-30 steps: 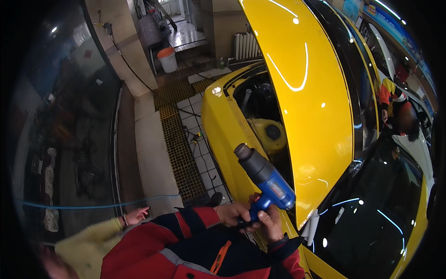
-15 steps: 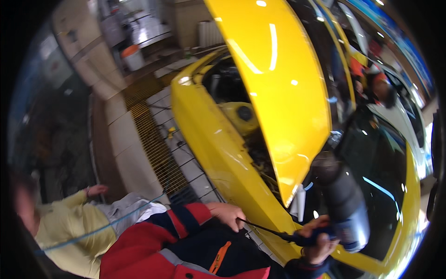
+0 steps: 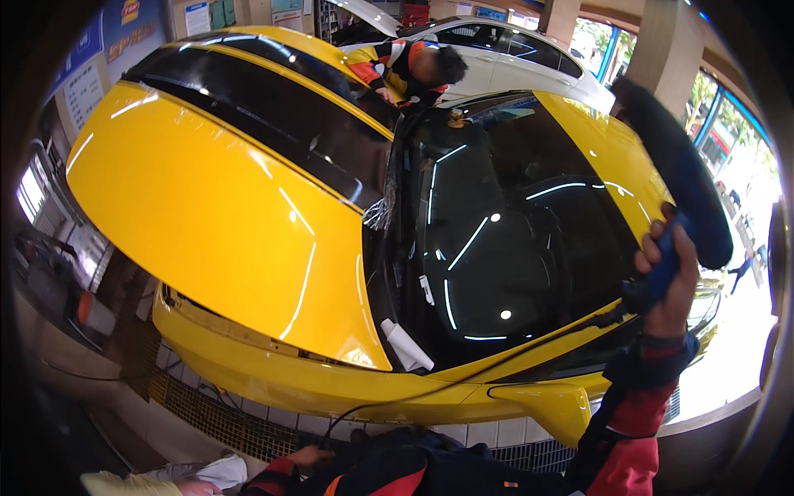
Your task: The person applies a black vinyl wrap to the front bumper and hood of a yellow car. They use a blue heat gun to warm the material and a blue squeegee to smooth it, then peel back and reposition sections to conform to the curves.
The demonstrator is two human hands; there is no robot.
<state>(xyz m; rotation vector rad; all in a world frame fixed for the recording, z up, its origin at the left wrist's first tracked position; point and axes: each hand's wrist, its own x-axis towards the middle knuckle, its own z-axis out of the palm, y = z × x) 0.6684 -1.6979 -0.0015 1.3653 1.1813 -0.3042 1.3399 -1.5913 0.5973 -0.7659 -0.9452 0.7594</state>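
Observation:
My right hand (image 3: pixel 670 273) is raised at the right, closed on the handle of a blue and black heat gun (image 3: pixel 682 169), whose barrel points up above the windscreen's side. A black cord (image 3: pixel 455 384) runs from its handle across the yellow car's flank down to my left hand (image 3: pixel 306 457), low at the bottom, closed around that cord. The car's raised yellow hood (image 3: pixel 231 215) fills the left middle, with a dark stripe. A white roll (image 3: pixel 405 343) lies at the windscreen's lower corner beside the hood's edge; the dark windscreen (image 3: pixel 521 231) is right of it.
Across the car a co-worker in yellow, red and black (image 3: pixel 413 66) bends over the hood's stripe. A white car (image 3: pixel 529 62) stands behind. Another person's pale yellow sleeve (image 3: pixel 124 484) is at bottom left. Below the car are tiles and floor grating (image 3: pixel 215 422); a pillar (image 3: pixel 662 58) stands back right.
My view has swung right toward the car. My right hand has lifted the heat gun up and right. My left hand has left the gun and now grips the cord lower down.

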